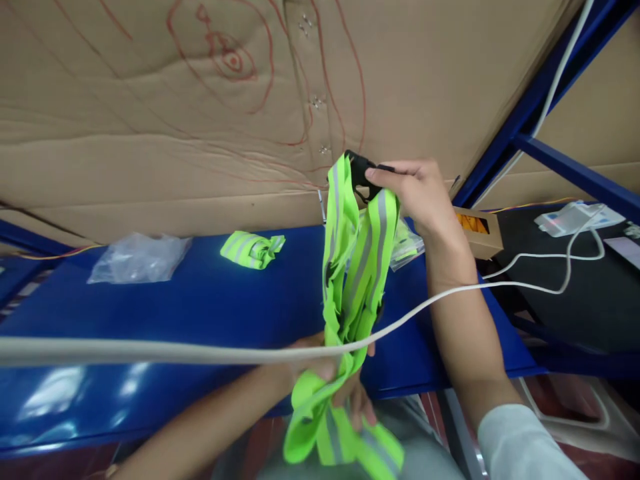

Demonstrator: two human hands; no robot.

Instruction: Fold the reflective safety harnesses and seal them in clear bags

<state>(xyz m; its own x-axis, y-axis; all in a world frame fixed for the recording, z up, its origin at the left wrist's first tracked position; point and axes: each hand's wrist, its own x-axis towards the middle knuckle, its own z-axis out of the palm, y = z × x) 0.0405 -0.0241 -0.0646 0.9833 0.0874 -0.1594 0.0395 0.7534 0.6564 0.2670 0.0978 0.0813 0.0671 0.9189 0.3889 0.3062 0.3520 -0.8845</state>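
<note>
A neon-yellow reflective strap (383, 233) with grey stripes hangs in several loops between my two hands. At its upper end, my right hand (417, 190) pinches the strap by a black plastic-looking part (361, 172). Lower down, my left hand (320, 363) is closed around the gathered loops, partly hidden by the strap and a white cable. Loose ends of the strap spill below it over my lap. On the blue table, a folded bundle of the same strap (253, 249) lies to the left, apart from both hands.
A white cable (425, 307) crosses in front of my arms. The blue table (200, 313) carries a crumpled clear plastic bag (140, 259) and a packaged yellow item (406, 245). A cardboard box (483, 233) stands at right, beside a blue frame (575, 163). Cardboard (150, 167) walls the back.
</note>
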